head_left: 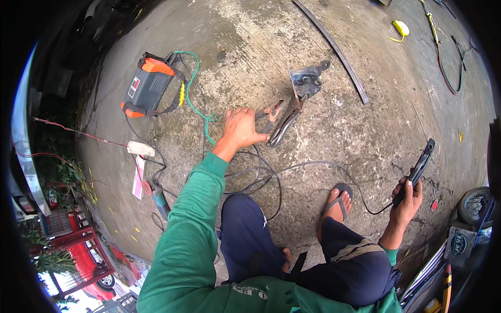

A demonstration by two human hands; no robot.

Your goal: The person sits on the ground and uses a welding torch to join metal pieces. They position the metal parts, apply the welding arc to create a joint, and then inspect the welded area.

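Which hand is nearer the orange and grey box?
Left. In view, the left hand is right of the box and lower; the right hand, holding a black tool, is much farther right.

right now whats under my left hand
A clamp sits partly in the left hand, its coppery end showing; whatever lies beneath the palm is covered.

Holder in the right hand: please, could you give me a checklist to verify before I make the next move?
1. Holder secure in right hand: ok, the fingers wrap its handle.
2. Rod fitted: ok, it sticks out from the holder's tip.
3. Clamp fixed on the metal bracket: cannot tell; left hand holds it close by.
4. Hands covered: not ok, both bare.
5. Footwear closed: not ok, open sandal.
6. Orange-and-grey machine switched on: cannot tell.
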